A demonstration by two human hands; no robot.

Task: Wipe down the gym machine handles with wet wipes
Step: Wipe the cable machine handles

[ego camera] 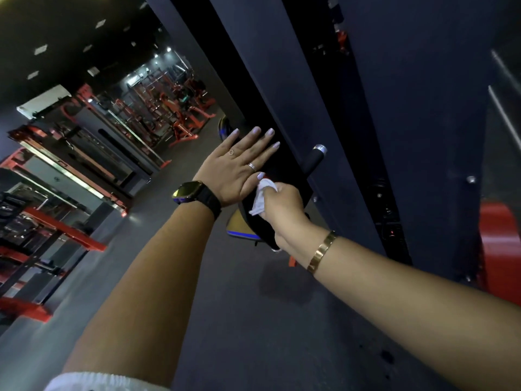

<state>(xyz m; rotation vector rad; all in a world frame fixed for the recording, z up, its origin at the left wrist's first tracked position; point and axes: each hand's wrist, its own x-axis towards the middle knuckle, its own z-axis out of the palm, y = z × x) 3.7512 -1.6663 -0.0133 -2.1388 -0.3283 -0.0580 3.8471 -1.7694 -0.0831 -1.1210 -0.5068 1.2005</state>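
White wipe gripped by right hand, left hand flat.

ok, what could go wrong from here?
1. The wipe is bunched in the right hand, so it may clean only a narrow strip.
2. It's on the black pad, not the handle; the handle could get skipped.
3. The left hand lies flat on the pad and may smear it.

Open grey floor is left free below and to the left of the black disc. Passage to the right is blocked by the dark machine upright. The short black handle is hemmed closely between disc and upright. Red racks are set well apart at the left.
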